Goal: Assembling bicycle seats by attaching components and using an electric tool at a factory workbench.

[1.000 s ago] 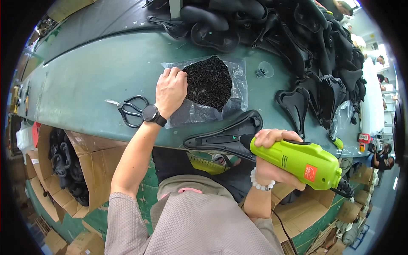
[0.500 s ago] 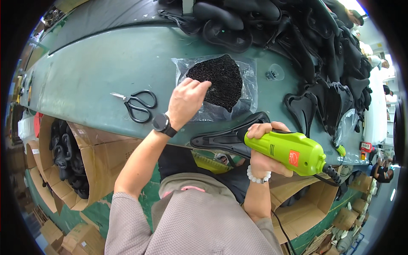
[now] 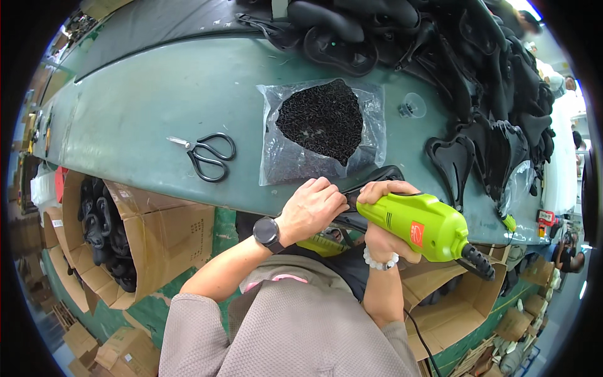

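Note:
My right hand [image 3: 384, 217] is wrapped round a bright green corded electric screwdriver [image 3: 419, 227], whose nose points left over a black bicycle saddle [image 3: 384, 174] at the table's near edge. Closed at that nose is my left hand [image 3: 312, 210], its fingertips pressed together over the saddle. Whatever they pinch is too small or hidden to name. Much of the saddle lies beneath my hands and the tool. Beyond them, a clear plastic bag [image 3: 290, 164] lies opened flat with a heap of small black screws [image 3: 323, 119] on it.
Black-handled scissors [image 3: 210, 157] lie on the green table [image 3: 144, 107] to the left. Right of the bag sits a small clear cup [image 3: 412, 105]. Black saddles [image 3: 342, 47] are piled at the back and right. Cardboard boxes [image 3: 163, 232] stand below the near edge.
My left hand has come from the heap of screws down toward me, to the screwdriver's nose over the saddle. The screwdriver has shifted slightly left.

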Tool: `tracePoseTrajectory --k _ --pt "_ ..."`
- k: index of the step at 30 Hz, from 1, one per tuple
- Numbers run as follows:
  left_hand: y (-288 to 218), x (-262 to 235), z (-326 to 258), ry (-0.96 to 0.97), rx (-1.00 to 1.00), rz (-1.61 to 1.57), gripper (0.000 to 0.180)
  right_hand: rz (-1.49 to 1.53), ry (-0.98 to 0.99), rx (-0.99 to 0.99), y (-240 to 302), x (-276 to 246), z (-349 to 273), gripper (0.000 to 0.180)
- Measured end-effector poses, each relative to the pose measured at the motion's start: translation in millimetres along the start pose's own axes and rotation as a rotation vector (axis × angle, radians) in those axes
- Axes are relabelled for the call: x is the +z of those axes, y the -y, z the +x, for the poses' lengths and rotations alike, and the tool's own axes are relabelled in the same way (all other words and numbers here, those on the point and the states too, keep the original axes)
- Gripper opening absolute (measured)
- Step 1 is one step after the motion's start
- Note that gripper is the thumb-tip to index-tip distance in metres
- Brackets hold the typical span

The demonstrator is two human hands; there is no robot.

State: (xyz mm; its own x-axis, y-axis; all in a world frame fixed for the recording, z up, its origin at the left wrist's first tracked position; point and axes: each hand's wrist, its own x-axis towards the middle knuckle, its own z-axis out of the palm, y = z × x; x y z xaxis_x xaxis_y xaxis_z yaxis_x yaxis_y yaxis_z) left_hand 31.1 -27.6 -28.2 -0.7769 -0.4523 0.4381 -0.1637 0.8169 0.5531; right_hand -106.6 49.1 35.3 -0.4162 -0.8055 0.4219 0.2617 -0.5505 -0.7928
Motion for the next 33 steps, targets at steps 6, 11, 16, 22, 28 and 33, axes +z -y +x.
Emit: tracePoseTrajectory --k 6,11,16,22,28,33 --pt "-1.4 1.4 1.4 -0.034 -0.011 -0.001 0.018 0.185 -0.142 -0.028 12.3 0.7 -5.7 0.086" --pt "-8.1 2.6 5.6 0.021 0.109 -0.007 0.020 0.157 -0.197 -0.070 25.1 1.2 -12.2 0.104" --pt "-12.3 2.1 4.8 0.014 0.167 -0.003 0.022 0.061 -0.168 -0.068 34.4 -6.2 -15.8 0.117" --pt "-17.8 -19.1 4.7 0.146 0.068 -0.021 0.054 0.054 -0.162 -0.072 38.7 -4.7 -22.3 0.114" --pt "-8.8 -9.6 -16.4 0.247 0.061 0.113 0.045 0.079 -0.202 0.017 34.2 -2.9 -28.6 0.096" --pt "-6.2 -7.8 -19.1 0.245 0.078 0.125 0.042 0.154 -0.222 0.104 30.2 1.0 -26.2 0.080"
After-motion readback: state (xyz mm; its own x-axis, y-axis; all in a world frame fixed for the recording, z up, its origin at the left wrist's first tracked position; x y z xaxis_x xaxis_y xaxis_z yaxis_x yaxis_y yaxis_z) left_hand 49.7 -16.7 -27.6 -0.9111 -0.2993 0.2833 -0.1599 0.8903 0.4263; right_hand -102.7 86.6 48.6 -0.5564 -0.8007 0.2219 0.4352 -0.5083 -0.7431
